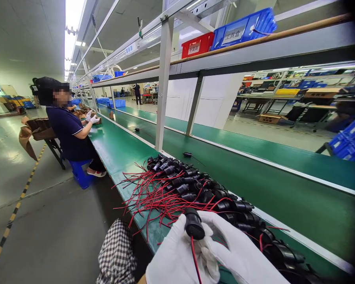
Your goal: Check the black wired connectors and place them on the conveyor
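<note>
A black cylindrical part with a red wire [194, 225] is held upright near the bottom of the view, its red wire hanging down in front. Gloved in white, my left hand [173, 256] grips it from the left with fingers curled around its lower side. From the right, my right hand [239, 248] pinches the same part, its thumb and index finger close around it. Just beyond both hands lies a long heap of similar black parts [182, 181]. Their red wires [154, 197] trail in a tangle toward the near edge of the green bench.
The green bench [118, 148] runs forward to a seated person [66, 130] in white gloves. A single black part [187, 154] lies on the green belt [225, 169]. Metal posts [165, 83] carry a shelf with red [197, 45] and blue bins [245, 29].
</note>
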Available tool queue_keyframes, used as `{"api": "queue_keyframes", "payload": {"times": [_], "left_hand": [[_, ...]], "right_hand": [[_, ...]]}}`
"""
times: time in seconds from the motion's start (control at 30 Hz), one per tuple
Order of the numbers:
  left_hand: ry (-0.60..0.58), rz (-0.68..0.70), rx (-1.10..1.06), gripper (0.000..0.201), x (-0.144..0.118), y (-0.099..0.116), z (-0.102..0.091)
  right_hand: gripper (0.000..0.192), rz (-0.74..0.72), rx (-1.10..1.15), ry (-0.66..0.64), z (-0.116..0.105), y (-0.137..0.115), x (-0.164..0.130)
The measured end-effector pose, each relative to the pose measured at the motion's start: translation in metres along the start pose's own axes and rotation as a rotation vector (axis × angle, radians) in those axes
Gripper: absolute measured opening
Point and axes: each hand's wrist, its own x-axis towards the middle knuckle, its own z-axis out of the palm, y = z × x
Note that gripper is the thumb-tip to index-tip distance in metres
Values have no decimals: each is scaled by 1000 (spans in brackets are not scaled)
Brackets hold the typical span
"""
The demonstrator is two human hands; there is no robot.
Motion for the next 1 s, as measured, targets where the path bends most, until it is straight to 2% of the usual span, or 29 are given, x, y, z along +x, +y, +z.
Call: {"api": "queue_keyframes", "payload": {"times": [0.17, 0.27, 0.33, 0.43, 0.53, 0.6, 0.7, 0.77, 0.83, 1.0], "left_hand": [[-57, 37, -26, 39, 6, -5, -5], [-32, 67, 118, 43, 12, -6, -13], [-17, 114, 319, 52, 12, -3, -19], [-68, 262, 729, 57, 4, 9, -21], [-120, 349, 1191, 52, -10, 28, -13], [-81, 369, 1377, 51, -18, 39, -6], [-16, 446, 1614, 45, -26, 47, 1], [-11, 499, 1789, 38, -28, 47, 2], [-34, 532, 1892, 32, -28, 46, 3], [-142, 563, 1955, 32, -27, 46, 3]], "right_hand": [[44, -103, -127, 109, 6, 14, -3], [41, -193, -268, 208, 8, 20, -6], [43, -321, -399, 321, 9, 19, -7], [46, -614, -564, 481, 8, 14, -6], [53, -838, -657, 488, 3, 14, -4], [66, -839, -641, 375, -1, 20, -5], [79, -667, -512, 267, -5, 33, -8], [78, -604, -442, 264, -6, 38, -10], [78, -605, -403, 270, -4, 36, -11], [81, -637, -403, 359, 5, 19, -11]]}}
